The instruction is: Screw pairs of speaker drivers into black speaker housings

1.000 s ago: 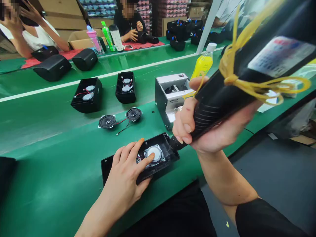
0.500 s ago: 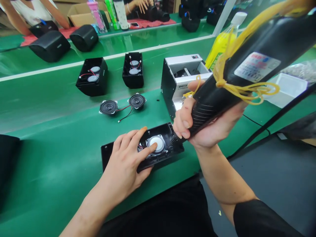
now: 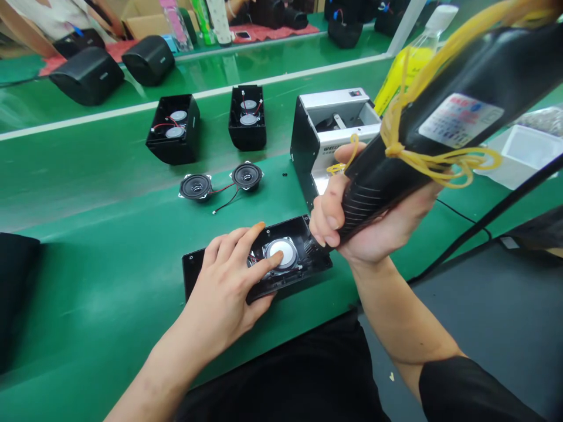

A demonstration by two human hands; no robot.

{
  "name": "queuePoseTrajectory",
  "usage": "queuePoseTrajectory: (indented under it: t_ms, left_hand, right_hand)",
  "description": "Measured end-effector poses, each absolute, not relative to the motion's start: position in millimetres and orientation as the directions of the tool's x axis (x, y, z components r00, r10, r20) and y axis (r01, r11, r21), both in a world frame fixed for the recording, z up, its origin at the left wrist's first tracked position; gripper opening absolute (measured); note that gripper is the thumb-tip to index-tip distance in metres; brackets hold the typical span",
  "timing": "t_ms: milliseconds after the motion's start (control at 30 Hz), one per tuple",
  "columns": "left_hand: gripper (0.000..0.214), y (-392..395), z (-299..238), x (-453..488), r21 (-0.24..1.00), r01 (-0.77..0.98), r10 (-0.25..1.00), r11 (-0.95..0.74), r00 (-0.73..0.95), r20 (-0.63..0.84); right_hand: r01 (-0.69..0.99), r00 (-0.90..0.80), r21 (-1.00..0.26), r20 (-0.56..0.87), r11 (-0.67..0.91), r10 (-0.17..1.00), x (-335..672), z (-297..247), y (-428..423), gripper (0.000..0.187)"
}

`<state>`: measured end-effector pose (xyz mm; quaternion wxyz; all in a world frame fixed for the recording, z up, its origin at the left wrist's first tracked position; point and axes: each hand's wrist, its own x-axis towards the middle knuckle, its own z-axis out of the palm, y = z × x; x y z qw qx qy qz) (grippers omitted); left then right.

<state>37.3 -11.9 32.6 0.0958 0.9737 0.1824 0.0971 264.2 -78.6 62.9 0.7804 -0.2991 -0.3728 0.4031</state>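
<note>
My left hand [image 3: 231,275] grips an open black speaker housing [image 3: 193,275] lying on the green bench, a fingertip pressing the pale round back of a speaker driver [image 3: 280,255] inside it. In my right hand [image 3: 373,217] is a black electric screwdriver [image 3: 396,152] with yellow bands tied around it. It slants down, its lower end at the right end of the housing; the bit's tip is hidden. Two loose speaker drivers [image 3: 196,187] joined by red and black wires lie just beyond the housing.
Two open housings [image 3: 173,129] with drivers stand farther back. A silver-and-black machine [image 3: 336,138] sits behind my right hand, near a yellow bottle [image 3: 407,64] and a white tray [image 3: 528,149]. Closed black speakers [image 3: 87,76] are at the far left, where another person's arm [image 3: 26,29] shows.
The two open housings at the back have shifted right relative to the loose drivers. My hands keep the same hold on the housing and screwdriver; the view has shifted slightly.
</note>
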Motion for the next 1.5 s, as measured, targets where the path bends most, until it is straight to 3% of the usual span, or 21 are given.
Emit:
queuePoseTrajectory:
  t_ms: [167, 500, 667, 767, 933, 1067, 1167, 1300, 1333, 1433, 1500]
  left_hand:
    - [0.045, -11.9, 34.0, 38.1, 0.210, 0.329, 0.364, -0.921, 0.917, 0.162]
    - [0.043, -11.9, 35.0, 40.1, 0.186, 0.310, 0.342, -0.932, 0.924, 0.172]
    - [0.044, -11.1, 33.8, 40.7, 0.209, 0.311, 0.348, -0.927, 0.922, 0.170]
    - [0.045, -11.0, 33.5, 40.9, 0.223, 0.314, 0.353, -0.923, 0.921, 0.165]
    - [0.042, -12.3, 31.8, 39.8, 0.256, 0.326, 0.378, -0.910, 0.907, 0.189]
    - [0.038, -13.0, 30.0, 38.3, 0.283, 0.331, 0.393, -0.900, 0.897, 0.203]
    - [0.039, -13.5, 29.2, 38.1, 0.297, 0.336, 0.402, -0.894, 0.893, 0.201]
    - [0.039, -13.1, 27.2, 39.0, 0.306, 0.333, 0.405, -0.892, 0.889, 0.213]
    - [0.039, -12.7, 26.4, 39.2, 0.309, 0.330, 0.404, -0.892, 0.889, 0.217]
    - [0.041, -11.6, 23.8, 38.8, 0.315, 0.326, 0.404, -0.891, 0.887, 0.225]
    - [0.041, -11.0, 22.5, 38.3, 0.316, 0.328, 0.406, -0.890, 0.886, 0.225]
  right_hand:
    - [-0.394, 0.402, -0.749, 0.380, 0.532, 0.833, 261.3, 58.2, -79.7, 0.061]
    - [-0.421, 0.240, -0.736, 0.473, 0.530, 0.847, 254.1, 43.6, -85.0, 0.062]
    - [-0.420, 0.180, -0.682, 0.584, 0.599, 0.791, 253.1, 39.5, -79.7, 0.048]
    - [-0.402, 0.157, -0.699, 0.583, 0.591, 0.797, 251.9, 38.9, -79.1, 0.050]
    - [-0.407, 0.160, -0.712, 0.561, 0.572, 0.812, 249.2, 39.3, -82.3, 0.049]
    - [-0.363, 0.305, -0.727, 0.499, 0.583, 0.811, 256.1, 56.2, -90.6, 0.055]
    - [-0.276, 0.453, -0.706, 0.503, 0.652, 0.736, 273.4, 84.2, -98.7, 0.048]
    - [-0.025, 0.551, -0.692, 0.592, 0.721, 0.588, 311.2, 112.8, -92.7, 0.041]
    - [0.050, 0.577, -0.646, 0.641, 0.762, 0.506, 321.4, 115.1, -86.5, 0.045]
    - [0.267, 0.671, -0.504, 0.709, 0.822, 0.217, 346.7, 113.0, -61.7, 0.083]
    - [0.338, 0.683, -0.492, 0.715, 0.802, 0.150, 356.0, 109.5, -47.1, 0.077]
